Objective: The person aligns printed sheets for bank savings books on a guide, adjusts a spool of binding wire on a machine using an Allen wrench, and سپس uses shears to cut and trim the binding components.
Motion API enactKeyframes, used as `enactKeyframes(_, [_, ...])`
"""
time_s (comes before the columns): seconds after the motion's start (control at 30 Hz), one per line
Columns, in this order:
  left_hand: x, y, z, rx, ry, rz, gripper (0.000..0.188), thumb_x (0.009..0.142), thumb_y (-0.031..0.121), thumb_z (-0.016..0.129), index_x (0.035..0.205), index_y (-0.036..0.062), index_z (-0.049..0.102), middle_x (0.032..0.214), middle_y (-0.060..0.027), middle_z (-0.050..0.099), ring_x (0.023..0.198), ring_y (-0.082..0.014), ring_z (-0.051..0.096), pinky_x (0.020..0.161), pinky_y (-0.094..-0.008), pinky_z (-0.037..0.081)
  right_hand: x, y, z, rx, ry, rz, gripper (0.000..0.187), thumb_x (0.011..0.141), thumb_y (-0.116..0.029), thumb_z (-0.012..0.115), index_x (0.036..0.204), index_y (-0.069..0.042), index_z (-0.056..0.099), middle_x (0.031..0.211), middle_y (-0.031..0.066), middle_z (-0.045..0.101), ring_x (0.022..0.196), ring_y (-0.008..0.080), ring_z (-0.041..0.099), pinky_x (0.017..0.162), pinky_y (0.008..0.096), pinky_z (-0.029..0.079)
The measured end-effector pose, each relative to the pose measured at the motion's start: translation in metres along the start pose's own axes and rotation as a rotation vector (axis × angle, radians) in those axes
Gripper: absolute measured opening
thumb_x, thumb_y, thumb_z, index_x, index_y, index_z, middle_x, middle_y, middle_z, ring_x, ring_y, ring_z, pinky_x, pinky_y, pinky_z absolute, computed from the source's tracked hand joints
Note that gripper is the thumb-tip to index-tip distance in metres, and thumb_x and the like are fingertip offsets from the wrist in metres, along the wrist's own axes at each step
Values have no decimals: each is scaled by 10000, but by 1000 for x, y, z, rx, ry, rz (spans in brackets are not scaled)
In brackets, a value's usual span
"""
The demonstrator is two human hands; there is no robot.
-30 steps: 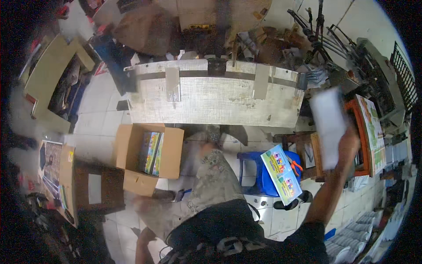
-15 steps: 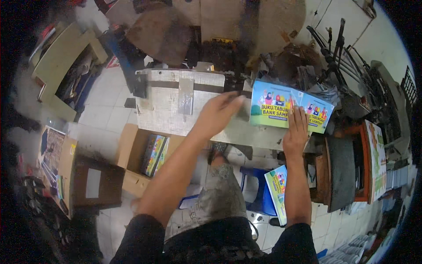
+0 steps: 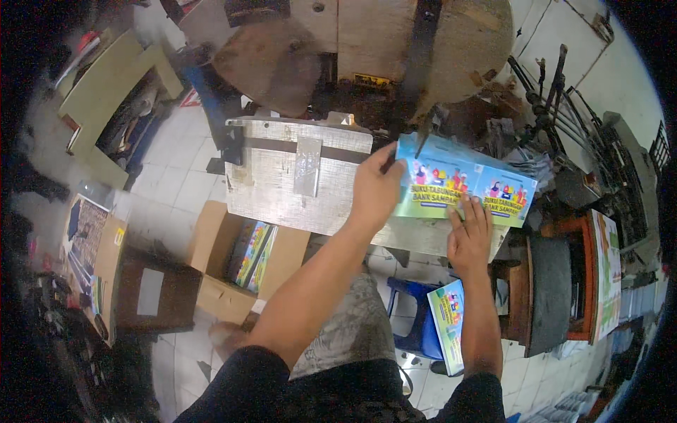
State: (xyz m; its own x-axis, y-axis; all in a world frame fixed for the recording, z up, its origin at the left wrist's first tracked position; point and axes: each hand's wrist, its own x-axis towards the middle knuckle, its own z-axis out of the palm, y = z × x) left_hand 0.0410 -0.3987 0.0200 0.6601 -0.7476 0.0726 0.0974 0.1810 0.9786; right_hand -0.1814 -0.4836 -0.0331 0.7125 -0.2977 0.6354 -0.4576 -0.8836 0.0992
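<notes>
A colourful printed cover sheet [image 3: 441,185], blue at the top and green along its lower edge, lies on the right end of a worn, silvery work table [image 3: 271,201]. Its two printed panels sit side by side. My left hand [image 3: 377,187] grips the sheet's left edge, thumb and fingers close together there. Fingers spread and flat, my right hand [image 3: 471,236] rests on the lower edge near the middle. A thin dark rod [image 3: 424,137] of the machine [image 3: 416,63] comes down at the sheet's far left part; whether it touches cannot be seen.
Left of my legs, an open cardboard box [image 3: 282,257] holds several similar booklets [image 3: 255,257]. More printed sheets [image 3: 448,321] lie on a blue plastic stool [image 3: 405,338] below the table. A wooden stand [image 3: 518,289] is at the right, with metal rods [image 3: 553,106] beyond.
My left hand has moved right, from above the bare table to the sheet's left edge, and taken hold of it. The right hand stays on the sheet, fingers now more spread.
</notes>
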Motion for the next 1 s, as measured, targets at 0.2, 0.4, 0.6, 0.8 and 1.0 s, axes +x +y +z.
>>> enactKeyframes(0.2, [9, -5, -53, 163, 239, 99, 386, 901, 56, 631, 1276, -8, 569, 1037, -80, 664, 900, -113, 590, 747, -247, 482, -3, -18, -12, 113, -104, 20, 525, 734, -76, 635, 1251, -151, 587, 1449, 144, 417, 1343, 351, 374, 1107, 548, 271])
enactKeyframes(0.4, [11, 6, -63, 471, 266, 358, 340, 886, 82, 657, 1208, -15, 606, 939, -129, 672, 805, -170, 625, 713, -295, 490, -15, -14, -29, 191, -36, 102, 404, 726, -41, 630, 1126, -93, 650, 1336, 163, 510, 1246, 348, 468, 1023, 496, 386])
enactKeyframes(0.6, [6, 8, -52, 625, 251, 437, 341, 847, 52, 659, 1184, 7, 630, 964, -167, 619, 808, -266, 620, 743, -342, 494, -18, 9, -42, 143, -19, 192, 359, 771, -77, 613, 1128, -67, 639, 1289, 173, 534, 1195, 373, 498, 1022, 488, 384])
enactKeyframes(0.8, [10, 9, -59, 881, 206, 606, 401, 844, 82, 675, 1237, 45, 606, 965, -174, 609, 802, -294, 614, 735, -348, 504, 32, 64, -42, 11, 80, 237, 418, 922, -181, 537, 1312, -30, 529, 1341, 192, 524, 1279, 358, 452, 1068, 496, 322])
enactKeyframes(1.0, [7, 20, -65, 1067, 157, 568, 381, 840, 190, 685, 1209, 109, 642, 979, -179, 574, 884, -356, 596, 774, -432, 490, 45, 78, -18, -213, -65, 193, 464, 961, -300, 533, 1366, -76, 491, 1410, 112, 489, 1365, 308, 369, 1100, 563, 219])
